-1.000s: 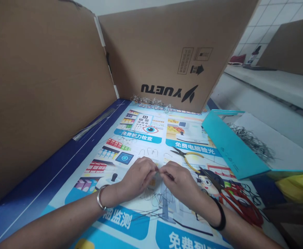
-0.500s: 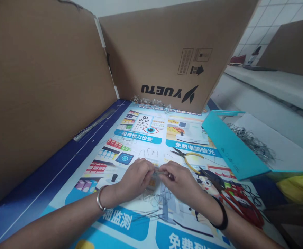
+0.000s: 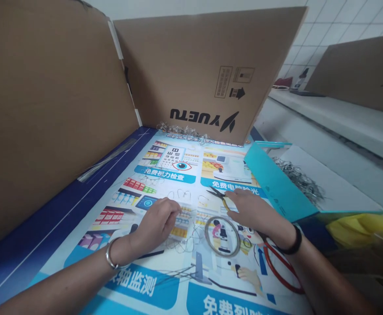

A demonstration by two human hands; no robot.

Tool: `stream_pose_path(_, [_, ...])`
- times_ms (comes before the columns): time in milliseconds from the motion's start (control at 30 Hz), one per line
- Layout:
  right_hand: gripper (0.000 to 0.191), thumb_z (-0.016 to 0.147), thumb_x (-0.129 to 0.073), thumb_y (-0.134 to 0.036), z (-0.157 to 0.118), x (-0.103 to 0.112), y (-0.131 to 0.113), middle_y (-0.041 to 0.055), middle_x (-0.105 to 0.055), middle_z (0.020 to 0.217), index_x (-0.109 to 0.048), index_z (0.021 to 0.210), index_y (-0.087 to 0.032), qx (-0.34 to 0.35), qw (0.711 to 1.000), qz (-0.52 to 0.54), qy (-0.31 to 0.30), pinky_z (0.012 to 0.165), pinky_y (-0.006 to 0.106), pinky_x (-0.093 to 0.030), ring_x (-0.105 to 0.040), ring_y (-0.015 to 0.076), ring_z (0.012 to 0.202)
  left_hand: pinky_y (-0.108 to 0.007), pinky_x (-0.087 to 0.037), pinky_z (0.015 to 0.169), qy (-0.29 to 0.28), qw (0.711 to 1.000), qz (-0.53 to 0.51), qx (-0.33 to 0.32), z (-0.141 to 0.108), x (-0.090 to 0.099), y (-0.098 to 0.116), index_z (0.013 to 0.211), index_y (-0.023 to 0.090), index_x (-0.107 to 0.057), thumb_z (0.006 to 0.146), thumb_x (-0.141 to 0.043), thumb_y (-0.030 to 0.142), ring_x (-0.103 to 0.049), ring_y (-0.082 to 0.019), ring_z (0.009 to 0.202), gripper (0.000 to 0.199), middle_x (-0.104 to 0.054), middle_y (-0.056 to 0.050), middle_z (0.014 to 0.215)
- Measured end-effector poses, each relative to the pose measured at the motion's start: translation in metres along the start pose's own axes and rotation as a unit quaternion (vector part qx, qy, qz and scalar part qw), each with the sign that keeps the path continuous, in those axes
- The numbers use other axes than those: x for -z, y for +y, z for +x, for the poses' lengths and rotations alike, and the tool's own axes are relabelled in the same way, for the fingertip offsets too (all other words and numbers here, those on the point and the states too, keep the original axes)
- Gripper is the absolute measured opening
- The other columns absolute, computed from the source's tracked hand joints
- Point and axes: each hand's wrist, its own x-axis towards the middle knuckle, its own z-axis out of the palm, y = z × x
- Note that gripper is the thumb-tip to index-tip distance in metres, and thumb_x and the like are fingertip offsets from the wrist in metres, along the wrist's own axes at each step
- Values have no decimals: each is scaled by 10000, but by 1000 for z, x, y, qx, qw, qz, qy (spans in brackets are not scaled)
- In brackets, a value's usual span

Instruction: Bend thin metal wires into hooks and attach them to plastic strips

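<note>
My left hand (image 3: 160, 222) is closed in a pinch above the printed sheet; whatever its fingertips hold is too small to make out. Fingers of my right hand (image 3: 255, 212) are closed around the yellow handles of the pliers (image 3: 218, 193), whose dark jaws point to the far left. Bent thin wires (image 3: 180, 195) lie beyond my left hand, and more tangled wire is close under its fingers. A round wire coil (image 3: 207, 238) rests between my hands. Straight wire lengths (image 3: 175, 275) are nearer to me. Beneath my right forearm is a red-handled tool (image 3: 281, 267), partly hidden.
Cardboard panels (image 3: 185, 57) stand at the left and back, with a row of small wire pieces (image 3: 183, 130) along the back one's foot. To the right, an open turquoise box (image 3: 273, 188) holds a heap of wire pieces (image 3: 301, 179). Yellow material (image 3: 355, 229) lies nearby.
My right hand has left my left hand and moved right onto the pliers. The wire coil now shows where my right hand and arm were. My left hand stays pinched.
</note>
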Motion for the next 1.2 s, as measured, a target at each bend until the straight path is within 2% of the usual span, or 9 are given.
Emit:
stream_pose_path(167, [389,733,-465,-146,5,0,-9,148,-605,923,-582,1104,-142,13,997,-70,29,714,355,-374,-560,289,886,-322,-447,736,3,1000,-13,-1,-1,1,-1,916,197,-433,884,-395,75,-544,-168,806,132,-603,-45,867])
stream_pose_path(267, [359,724,-440,-118,10,-3,-13,138,-592,859,-591,1049,-148,9,992,-108,62,669,350,-348,-556,277,809,-326,-439,745,-5,1000,-18,-3,-2,1,-2,916,198,-426,888,-395,75,-538,-168,814,130,-603,-44,875])
stream_pose_path(533, [282,724,-468,-111,21,-16,-16,152,-581,889,-573,985,-126,-18,989,-115,86,676,337,-357,-526,295,878,-326,-429,750,-17,999,-34,-17,-2,0,-1,919,197,-418,886,-402,63,-532,-163,809,139,-603,-41,878])
stream_pose_path(633, [210,808,-467,-200,22,-17,-17,147,-586,872,-578,970,-125,-14,990,-96,100,728,358,-372,-520,298,896,-324,-427,745,-23,999,-32,-18,-2,1,0,921,192,-430,885,-404,68,-534,-163,803,132,-607,-45,882])
stream_pose_path(700, [260,858,-461,-321,21,-15,-17,144,-585,867,-578,980,-123,-3,992,-71,107,759,374,-384,-520,293,892,-327,-426,744,-27,999,-29,-21,-2,1,-1,922,190,-436,885,-406,71,-537,-165,805,128,-611,-48,885])
stream_pose_path(800, [322,880,-447,-403,15,-7,-16,146,-576,937,-565,990,-124,24,993,-3,117,770,366,-408,-523,271,905,-336,-425,750,-38,999,-29,-26,-1,1,-1,932,188,-448,887,-404,73,-544,-169,806,130,-620,-50,888])
stream_pose_path(933, [343,874,-469,-430,1,11,-21,133,-566,1050,-535,1063,-151,112,982,84,125,803,374,-421,-516,257,961,-342,-426,738,-43,999,-20,-13,-1,3,-1,914,182,-467,889,-403,86,-549,-173,787,118,-622,-52,857])
stream_pose_path(1100, [304,830,-552,-401,-12,27,-37,100,-578,1002,-552,1042,-183,198,966,106,131,827,404,-406,-498,256,965,-339,-427,724,-29,999,-14,-15,0,4,1,916,181,-475,894,-408,98,-553,-173,777,108,-631,-49,855])
stream_pose_path(1200, [270,828,-561,-365,-14,30,-44,83,-567,964,-567,1043,-201,214,965,93,121,802,400,-404,-493,244,931,-340,-427,725,-27,999,-9,-15,0,5,1,920,180,-483,897,-413,100,-554,-173,770,109,-633,-46,847])
